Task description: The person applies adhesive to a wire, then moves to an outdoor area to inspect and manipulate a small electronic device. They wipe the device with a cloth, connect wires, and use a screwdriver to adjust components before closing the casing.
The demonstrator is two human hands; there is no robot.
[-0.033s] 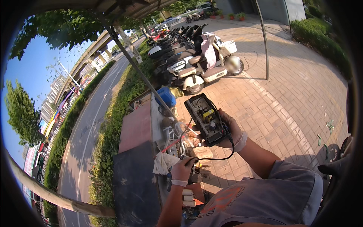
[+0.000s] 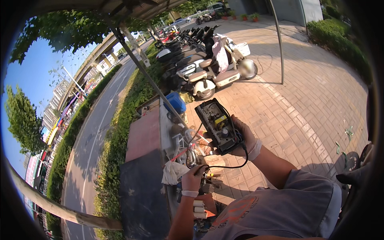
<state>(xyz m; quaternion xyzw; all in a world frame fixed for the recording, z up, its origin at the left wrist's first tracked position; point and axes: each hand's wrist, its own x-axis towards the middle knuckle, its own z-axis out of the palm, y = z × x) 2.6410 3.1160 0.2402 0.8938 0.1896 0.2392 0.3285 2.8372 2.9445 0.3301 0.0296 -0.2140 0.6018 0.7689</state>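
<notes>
Unit (image 2: 215,130), black-cased, open-faced, circuit board and yellow component (image 2: 220,119) exposed; located aloft, tilted, in the right hand (image 2: 245,136), which grips it along its side. Black cable (image 2: 229,168), curving from the unit's near end to the left hand (image 2: 191,180), pinched between thumb and fingers. Step in hand, by judgement: supporting the opened unit while managing its lead; the next move would call for a steady right grip and slack in the cable. Edges: white cloth (image 2: 174,173) just beside the left hand; dark panel (image 2: 142,196) farther left; clutter below, restricting that side. Room: brick paving (image 2: 298,132) to the right, wider for movement; pale scooter (image 2: 227,79) well beyond.
</notes>
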